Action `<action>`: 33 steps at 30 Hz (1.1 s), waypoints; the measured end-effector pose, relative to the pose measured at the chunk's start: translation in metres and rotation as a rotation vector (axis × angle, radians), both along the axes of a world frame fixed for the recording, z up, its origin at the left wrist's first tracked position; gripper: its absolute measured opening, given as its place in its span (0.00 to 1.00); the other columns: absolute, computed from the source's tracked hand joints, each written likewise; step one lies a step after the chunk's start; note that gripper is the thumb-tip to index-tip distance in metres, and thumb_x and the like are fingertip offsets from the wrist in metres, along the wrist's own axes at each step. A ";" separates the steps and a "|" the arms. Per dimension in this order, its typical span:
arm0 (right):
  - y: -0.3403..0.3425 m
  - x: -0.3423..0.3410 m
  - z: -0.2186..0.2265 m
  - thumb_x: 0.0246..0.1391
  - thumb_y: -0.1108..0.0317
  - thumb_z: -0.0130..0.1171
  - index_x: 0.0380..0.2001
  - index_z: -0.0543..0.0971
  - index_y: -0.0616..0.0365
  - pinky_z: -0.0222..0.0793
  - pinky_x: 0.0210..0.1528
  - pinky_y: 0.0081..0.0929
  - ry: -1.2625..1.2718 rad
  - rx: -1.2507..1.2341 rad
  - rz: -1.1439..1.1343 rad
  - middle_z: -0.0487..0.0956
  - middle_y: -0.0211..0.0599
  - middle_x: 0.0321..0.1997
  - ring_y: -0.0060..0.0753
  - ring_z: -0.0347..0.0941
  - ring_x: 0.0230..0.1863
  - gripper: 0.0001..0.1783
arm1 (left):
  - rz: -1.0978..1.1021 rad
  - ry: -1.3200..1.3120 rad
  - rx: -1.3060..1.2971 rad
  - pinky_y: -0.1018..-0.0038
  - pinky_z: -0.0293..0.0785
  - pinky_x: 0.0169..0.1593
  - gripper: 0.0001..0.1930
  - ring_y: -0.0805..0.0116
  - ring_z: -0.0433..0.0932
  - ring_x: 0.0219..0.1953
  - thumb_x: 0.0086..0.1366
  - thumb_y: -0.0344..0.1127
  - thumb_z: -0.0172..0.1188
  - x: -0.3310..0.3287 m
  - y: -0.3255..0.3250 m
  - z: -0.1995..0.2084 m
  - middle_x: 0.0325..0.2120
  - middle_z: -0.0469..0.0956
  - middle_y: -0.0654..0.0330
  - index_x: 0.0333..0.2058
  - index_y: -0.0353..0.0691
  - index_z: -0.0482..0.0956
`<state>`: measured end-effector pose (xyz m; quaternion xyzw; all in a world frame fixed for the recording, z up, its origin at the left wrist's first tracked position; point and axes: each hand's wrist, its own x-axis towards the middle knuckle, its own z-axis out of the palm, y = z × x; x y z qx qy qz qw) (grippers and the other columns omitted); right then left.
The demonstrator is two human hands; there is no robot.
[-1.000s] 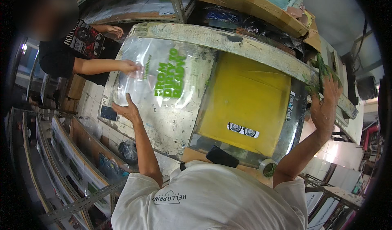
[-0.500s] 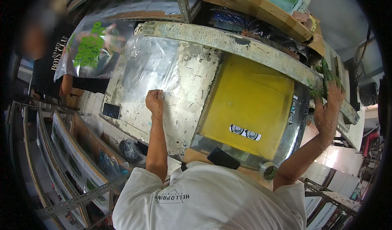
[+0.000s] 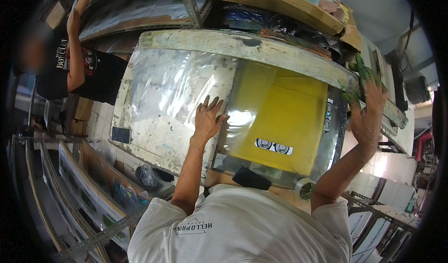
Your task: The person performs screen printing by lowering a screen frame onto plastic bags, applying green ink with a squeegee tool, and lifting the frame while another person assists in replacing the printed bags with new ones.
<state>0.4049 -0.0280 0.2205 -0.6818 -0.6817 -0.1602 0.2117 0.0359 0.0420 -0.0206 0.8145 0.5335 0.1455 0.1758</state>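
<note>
A clear plastic sheet (image 3: 163, 85) lies across the pale, paint-worn board (image 3: 154, 141) and over the left part of a yellow panel (image 3: 291, 118). My left hand (image 3: 207, 119) is spread flat on the sheet near the board's right edge, fingers apart. At the right end of a long pale beam (image 3: 261, 55), my right hand (image 3: 366, 118) is closed around a green-smeared piece (image 3: 358, 71); what exactly it grips is partly hidden by the fingers. Black-and-white stickers (image 3: 274, 146) sit on the panel's near side.
A co-worker (image 3: 77, 74) stands at the left with raised arms. A dark phone (image 3: 121, 135) lies on the board's left corner, another dark flat object (image 3: 252, 178) close to my body, beside a tape roll (image 3: 304, 187). A cardboard box (image 3: 284, 8) stands behind the beam.
My left hand has gone from pinching the plastic to lying spread on it, farther right. The sheet now reaches over the yellow panel. The co-worker's green-printed bag has left the board's side.
</note>
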 end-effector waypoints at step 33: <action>0.002 -0.008 0.012 0.47 0.66 0.60 0.54 0.70 0.61 0.35 0.68 0.55 0.098 -0.095 -0.025 0.67 0.55 0.60 0.60 0.55 0.65 0.29 | -0.748 -0.031 -0.066 0.51 0.32 0.69 0.36 0.54 0.41 0.69 0.55 0.51 0.61 0.195 -0.011 -0.051 0.66 0.51 0.62 0.61 0.49 0.62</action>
